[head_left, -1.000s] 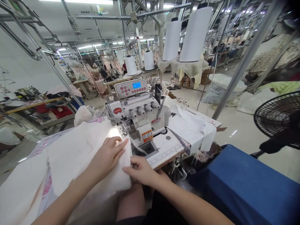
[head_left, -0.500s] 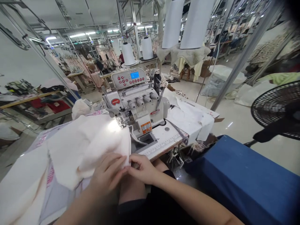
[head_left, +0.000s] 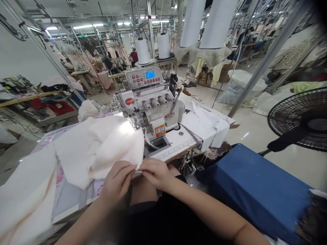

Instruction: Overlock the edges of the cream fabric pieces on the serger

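Head view: sewing station, contents listed.

1. Cream fabric: bunched and folded, lying on the counter, its near end raised between both hands, just in front of the presser foot.
2. Left hand: grip clamped on the fabric's lower edge.
3. Right hand: grip clamped on the same edge, right beside the left hand.
4. Overlock machine: white, with lit digital panel, on the counter just beyond the fabric.
5. Thread cones: white, upright, behind the machine.
6. White cloth: lying flat on the counter, right of the machine.
7. Blue padded cover: right of the person's right arm.
8. Black fan: far right, apart from the counter.
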The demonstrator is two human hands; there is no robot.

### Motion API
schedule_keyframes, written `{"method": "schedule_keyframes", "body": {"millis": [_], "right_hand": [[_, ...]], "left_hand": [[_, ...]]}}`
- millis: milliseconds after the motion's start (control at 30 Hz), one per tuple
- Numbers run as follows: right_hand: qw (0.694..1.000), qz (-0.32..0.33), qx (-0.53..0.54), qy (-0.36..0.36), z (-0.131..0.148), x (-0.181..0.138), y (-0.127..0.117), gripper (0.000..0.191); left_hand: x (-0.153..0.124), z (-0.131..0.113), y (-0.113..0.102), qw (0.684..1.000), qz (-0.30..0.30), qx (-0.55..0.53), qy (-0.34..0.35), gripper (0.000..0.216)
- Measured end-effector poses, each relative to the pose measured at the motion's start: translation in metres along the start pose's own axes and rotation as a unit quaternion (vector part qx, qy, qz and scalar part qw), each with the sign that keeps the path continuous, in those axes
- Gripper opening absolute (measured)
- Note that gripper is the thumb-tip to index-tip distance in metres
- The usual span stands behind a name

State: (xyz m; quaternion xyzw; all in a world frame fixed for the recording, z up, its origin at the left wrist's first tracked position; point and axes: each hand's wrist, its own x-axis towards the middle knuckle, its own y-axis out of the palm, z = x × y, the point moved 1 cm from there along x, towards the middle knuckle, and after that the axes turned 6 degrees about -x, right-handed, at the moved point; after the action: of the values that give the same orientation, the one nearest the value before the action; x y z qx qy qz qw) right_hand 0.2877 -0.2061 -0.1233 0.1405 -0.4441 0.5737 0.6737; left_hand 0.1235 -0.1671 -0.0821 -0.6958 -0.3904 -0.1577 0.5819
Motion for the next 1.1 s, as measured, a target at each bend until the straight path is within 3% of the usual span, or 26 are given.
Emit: {"method": "schedule_keyframes", "body": {"millis": [267, 500, 600, 733, 900, 1100], "right_hand": [[0.997, -0.069, -0.039, -0.018, 0.008, 0.001, -0.005, 0.015], [0.998, 0.030, -0.056, -0.012, 0.009, 0.012, -0.015, 0.018], [0.996, 0.063, -0.066, -0.012, 0.012, 0.018, -0.019, 0.015], [0.996, 0.080, -0.040, -0.031, 0.016, 0.023, -0.024, 0.015], [0.996, 0.090, -0.007, -0.004, 0.009, 0.020, -0.031, 0.017], [0.997, 0.069, 0.001, 0.015, -0.013, 0.030, -0.033, 0.012]], "left_hand": [[0.000, -0.004, -0.002, 1.000, 0.007, -0.002, 0.020, 0.032], [0.000, -0.005, 0.003, 1.000, -0.008, -0.001, 0.001, 0.025], [0.006, 0.011, 0.005, 0.998, 0.000, 0.058, 0.006, 0.039], [0.017, 0.029, 0.000, 0.980, 0.086, 0.179, 0.026, 0.045], [0.020, 0.020, -0.010, 0.956, 0.098, 0.273, 0.033, 0.043], [0.035, 0.020, -0.005, 0.936, 0.100, 0.336, 0.040, 0.048]]}}
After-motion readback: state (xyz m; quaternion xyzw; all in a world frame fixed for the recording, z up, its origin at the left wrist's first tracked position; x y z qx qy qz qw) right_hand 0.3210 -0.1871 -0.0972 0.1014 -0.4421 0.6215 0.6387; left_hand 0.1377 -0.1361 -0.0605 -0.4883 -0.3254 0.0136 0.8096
